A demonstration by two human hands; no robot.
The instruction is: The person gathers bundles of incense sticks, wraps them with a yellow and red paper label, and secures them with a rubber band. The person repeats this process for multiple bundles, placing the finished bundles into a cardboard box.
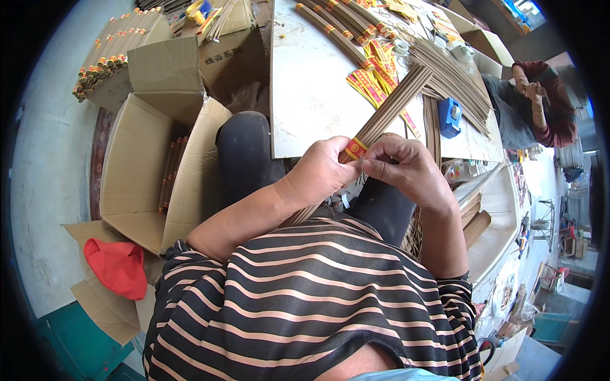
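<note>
A bundle of brown incense sticks (pixel 397 105) slants across my lap toward the table. My left hand (pixel 323 168) is closed around it from the left. A red and yellow paper band (pixel 355 149) circles the bundle just above my left fingers. My right hand (pixel 406 166) pinches at the lower edge of this band, thumb and forefinger together; the bit between the tips is too small to make out. Beyond my hands, loose incense sticks (pixel 454 79) lie on the white table (pixel 311 105), beside a fan of red and yellow paper strips (pixel 375 79).
A blue tape dispenser (pixel 450 118) stands near the table's right edge. Banded bundles (pixel 337 32) lie at the far side. An open carton (pixel 136 159) with bundles inside is on my left, a red cloth (pixel 117 267) on its flap. Another person (pixel 540 101) sits at the right.
</note>
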